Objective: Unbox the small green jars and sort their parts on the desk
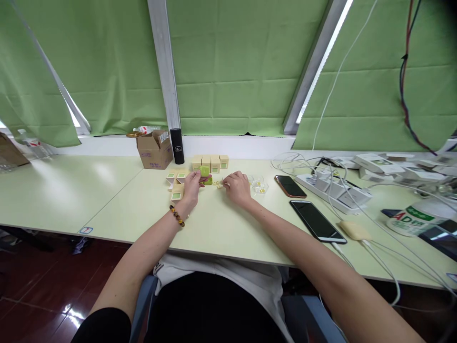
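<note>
My left hand (192,188), with a beaded bracelet at the wrist, is closed around a small green case (204,171). Its lid appears raised over a lower green part. My right hand (236,186) is just to the right, palm down over the table, its fingers curled and pinched together. Whatever is between those fingertips is too small to make out. Tiny yellow pieces (216,184) lie between the two hands. Beside the right hand sits a clear plastic tray (260,186) with yellow bits in it. Small cream boxes (177,192) with green squares stand near my left hand.
More cream boxes (215,164) are lined up behind the hands. A cardboard box (154,151) and a black cylinder (177,146) stand at the back left. Two phones (317,221), a power strip (326,193), tangled cables and a white bottle (423,216) occupy the right side.
</note>
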{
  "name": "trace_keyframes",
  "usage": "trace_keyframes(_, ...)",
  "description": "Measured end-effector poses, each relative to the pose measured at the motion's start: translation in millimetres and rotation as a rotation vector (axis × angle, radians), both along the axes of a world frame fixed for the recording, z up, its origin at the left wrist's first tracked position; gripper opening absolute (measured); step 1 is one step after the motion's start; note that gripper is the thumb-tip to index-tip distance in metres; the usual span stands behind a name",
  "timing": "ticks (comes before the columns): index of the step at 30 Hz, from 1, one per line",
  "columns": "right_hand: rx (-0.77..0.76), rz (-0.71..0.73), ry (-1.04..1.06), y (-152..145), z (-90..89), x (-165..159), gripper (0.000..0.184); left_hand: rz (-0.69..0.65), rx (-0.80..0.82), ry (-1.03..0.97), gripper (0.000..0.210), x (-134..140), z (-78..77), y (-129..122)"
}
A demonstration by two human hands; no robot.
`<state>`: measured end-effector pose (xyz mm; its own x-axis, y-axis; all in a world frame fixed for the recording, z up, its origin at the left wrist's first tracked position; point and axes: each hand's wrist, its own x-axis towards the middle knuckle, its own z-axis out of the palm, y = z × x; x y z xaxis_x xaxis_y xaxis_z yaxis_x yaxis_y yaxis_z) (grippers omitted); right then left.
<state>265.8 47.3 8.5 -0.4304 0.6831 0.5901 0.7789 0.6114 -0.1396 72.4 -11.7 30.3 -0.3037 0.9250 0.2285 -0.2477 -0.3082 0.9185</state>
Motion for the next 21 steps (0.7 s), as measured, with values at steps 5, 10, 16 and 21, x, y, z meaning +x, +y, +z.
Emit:
trace_keyframes(5,0.012,0.033,-0.006,-25.0,1.0,29.7,0.017,0.095,-0.018,0.137,0.033,-2.9,-1.9,1.0)
trace_keyframes(10,-0.079,0.043,-0.067,-44.4,-9.6,39.9,0.017,0.309,0.198,0.663,0.022,-8.5,-10.9,5.1)
trace_keyframes(16,-0.122,0.085,-0.155,-52.9,-8.7,30.3,0.020,0.464,0.385,1.087,0.017,-7.5,-15.6,5.6)
trace_keyframes(21,-0.157,0.113,-0.205,-58.3,-11.2,27.3,0.023,0.327,0.237,1.268,0.034,-6.6,-17.7,9.3)
